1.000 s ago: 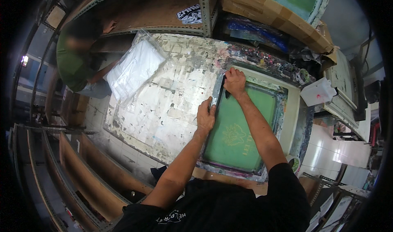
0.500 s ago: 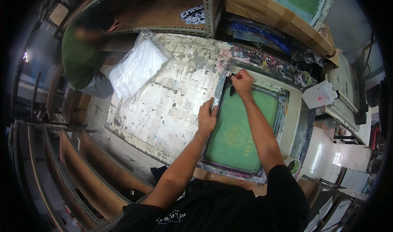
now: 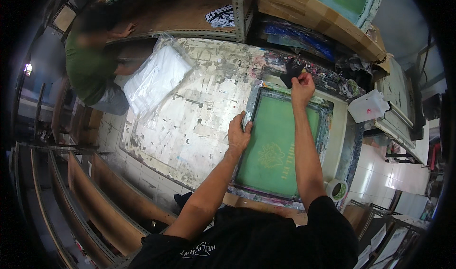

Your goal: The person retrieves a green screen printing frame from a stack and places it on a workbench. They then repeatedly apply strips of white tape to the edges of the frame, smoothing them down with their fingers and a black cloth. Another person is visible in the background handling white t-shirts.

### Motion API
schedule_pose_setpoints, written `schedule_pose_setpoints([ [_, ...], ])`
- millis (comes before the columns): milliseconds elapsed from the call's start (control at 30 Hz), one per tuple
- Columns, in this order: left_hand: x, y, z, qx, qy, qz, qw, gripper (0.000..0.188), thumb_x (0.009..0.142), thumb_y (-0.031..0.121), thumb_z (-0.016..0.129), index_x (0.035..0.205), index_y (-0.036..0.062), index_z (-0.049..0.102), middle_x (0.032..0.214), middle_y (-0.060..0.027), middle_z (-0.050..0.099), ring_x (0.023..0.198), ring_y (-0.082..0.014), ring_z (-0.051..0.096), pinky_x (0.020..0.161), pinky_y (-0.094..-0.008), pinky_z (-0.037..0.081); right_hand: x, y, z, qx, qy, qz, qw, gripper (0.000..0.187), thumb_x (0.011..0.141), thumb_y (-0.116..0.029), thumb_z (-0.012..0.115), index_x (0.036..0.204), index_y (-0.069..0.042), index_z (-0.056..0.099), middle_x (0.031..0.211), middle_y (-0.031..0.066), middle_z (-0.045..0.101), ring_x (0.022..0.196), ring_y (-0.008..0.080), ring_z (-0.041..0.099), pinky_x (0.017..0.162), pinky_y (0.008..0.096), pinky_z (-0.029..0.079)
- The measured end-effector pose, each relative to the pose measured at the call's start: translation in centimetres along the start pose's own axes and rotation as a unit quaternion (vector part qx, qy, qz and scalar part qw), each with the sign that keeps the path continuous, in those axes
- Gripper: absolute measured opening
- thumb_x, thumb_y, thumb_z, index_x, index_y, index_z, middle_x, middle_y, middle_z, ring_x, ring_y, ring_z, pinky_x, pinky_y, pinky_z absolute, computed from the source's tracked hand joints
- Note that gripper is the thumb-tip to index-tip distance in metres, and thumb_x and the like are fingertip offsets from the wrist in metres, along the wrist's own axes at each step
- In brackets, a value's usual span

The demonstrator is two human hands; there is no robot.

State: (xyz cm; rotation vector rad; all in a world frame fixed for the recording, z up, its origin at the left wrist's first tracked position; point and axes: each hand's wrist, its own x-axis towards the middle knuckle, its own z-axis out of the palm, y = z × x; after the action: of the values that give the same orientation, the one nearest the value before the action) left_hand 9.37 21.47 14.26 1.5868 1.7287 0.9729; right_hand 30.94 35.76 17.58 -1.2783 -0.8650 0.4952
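Observation:
A screen-printing frame (image 3: 327,121) with green mesh (image 3: 275,121) lies on the paint-stained worktable (image 3: 190,107). Its mesh carries a pale yellowish design at the near end. My left hand (image 3: 239,132) grips the frame's left edge, thumb and fingers on its rim. Beyond the frame's far edge, my right hand (image 3: 302,87) pinches a black cloth (image 3: 290,73), which hangs bunched from the fingertips above the paint-spattered table border.
A clear bag of folded white cloth (image 3: 159,79) lies at far left, beside a person in a green shirt (image 3: 90,60). A tape roll (image 3: 337,189) sits at the near right corner. A white plastic container (image 3: 368,106) stands right; a cardboard box (image 3: 323,22) is behind.
My right hand has moved with the black cloth from the frame's upper left corner, away and to the right, past its far edge. My left hand stays on the left edge.

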Motion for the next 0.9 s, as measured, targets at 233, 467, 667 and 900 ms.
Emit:
schedule_pose_setpoints([
  [233, 0.1, 0.5, 0.3, 0.009, 0.004, 0.01, 1.0, 0.045, 0.089, 0.016, 0.064, 0.129, -0.0013, 0.053, 0.123, -0.0202, 0.059, 0.114, -0.0346, 0.055, 0.098, -0.0398, 0.044, -8.5, 4.8, -1.5, -0.317, -0.226, -0.1, 0.916, 0.031, 0.076, -0.002, 0.063, 0.107, -0.002, 0.067, 0.101, 0.0179, 0.062, 0.092, 0.0334, 0.061, 0.082, 0.0418, 0.05],
  [467, 0.2, -0.4, 0.2, -0.008, 0.004, 0.001, 1.0, 0.045, 0.089, 0.017, 0.065, 0.129, -0.0014, 0.053, 0.123, -0.0202, 0.058, 0.115, -0.0343, 0.055, 0.099, -0.0397, 0.043, -9.0, 3.9, 2.1, -0.391, -0.295, -0.236, 0.839, 0.023, 0.073, -0.005, 0.065, 0.095, -0.004, 0.068, 0.103, 0.0167, 0.058, 0.098, 0.0369, 0.059, 0.078, 0.0481, 0.052],
  [667, 0.0, 0.3, 0.0, 0.002, -0.004, -0.005, 1.0, 0.045, 0.09, 0.018, 0.064, 0.129, -0.0011, 0.053, 0.123, -0.0204, 0.058, 0.115, -0.0346, 0.055, 0.099, -0.0405, 0.043, -5.4, 5.0, 3.8, -0.38, -0.294, -0.31, 0.821, 0.024, 0.07, -0.016, 0.074, 0.09, -0.008, 0.064, 0.091, 0.0118, 0.062, 0.08, 0.0311, 0.065, 0.066, 0.0453, 0.053],
  [900, -0.3, 0.7, -0.3, 0.007, -0.01, -0.009, 1.0, 0.045, 0.09, 0.018, 0.063, 0.131, 0.0012, 0.052, 0.123, -0.0194, 0.059, 0.115, -0.0351, 0.054, 0.099, -0.0406, 0.043, -4.9, 5.3, 4.3, -0.414, -0.305, -0.307, 0.801, 0.025, 0.07, -0.018, 0.072, 0.089, -0.006, 0.06, 0.089, 0.0118, 0.063, 0.079, 0.0297, 0.067, 0.064, 0.0432, 0.055],
])
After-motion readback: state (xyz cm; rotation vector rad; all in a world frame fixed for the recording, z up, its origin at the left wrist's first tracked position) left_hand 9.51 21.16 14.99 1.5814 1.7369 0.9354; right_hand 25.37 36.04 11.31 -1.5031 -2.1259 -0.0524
